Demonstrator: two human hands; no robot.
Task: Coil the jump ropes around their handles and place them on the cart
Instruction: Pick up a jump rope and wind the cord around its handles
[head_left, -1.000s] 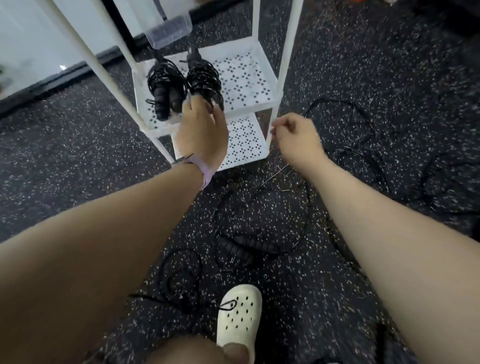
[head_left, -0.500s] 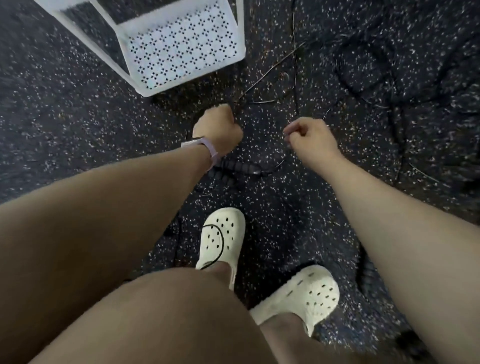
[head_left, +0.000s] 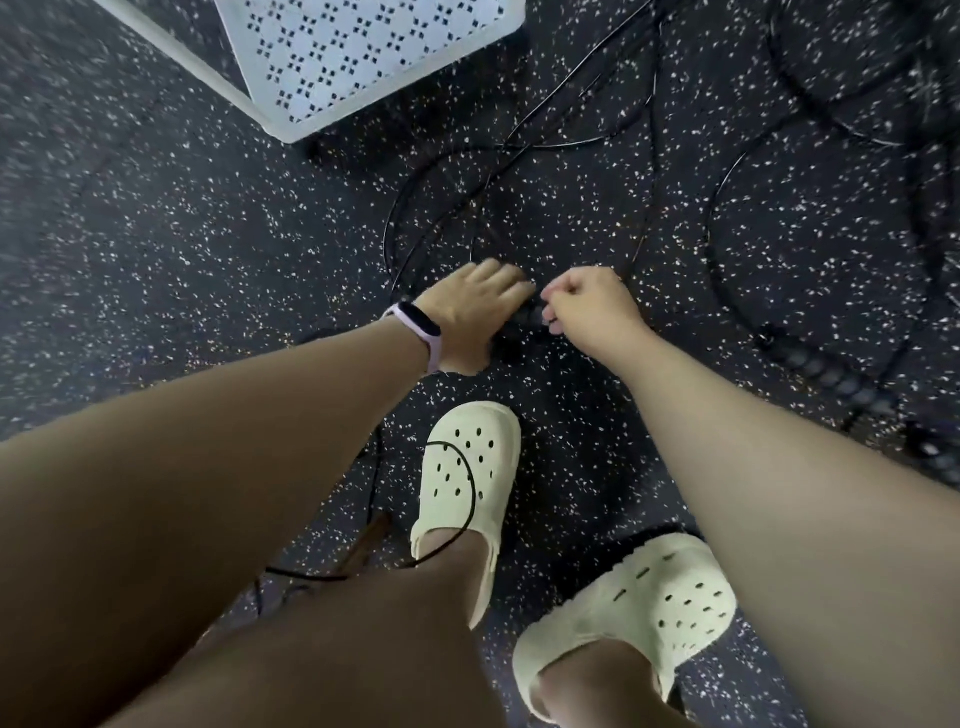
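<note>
Nearest the camera, two pale clogs stand on the speckled dark floor (head_left: 156, 218): the left clog (head_left: 465, 467), with a thin black cord (head_left: 470, 470) looped across its top, and the right clog (head_left: 670, 597) nearer the lower edge. Beyond them both forearms reach down to the floor. The left hand (head_left: 478, 306), a lilac wristband (head_left: 421, 332) on its wrist, is lowered with fingers extended and slightly spread over a jump rope handle (head_left: 524, 322), a dark bar lying roughly left to right between the two hands and mostly hidden by them; whether the fingers grip it cannot be told. The right hand (head_left: 587, 304) is curled, its fingertips at the handle's right end; what it pinches is blurred. To the right, well apart, a second ribbed handle (head_left: 831, 376) lies diagonally, its long axis running from upper left to lower right. Loose black rope loops (head_left: 519, 171) sprawl farther out. Farthest, the cart's white perforated bottom shelf (head_left: 363, 52) shows nothing on its visible part.
</note>
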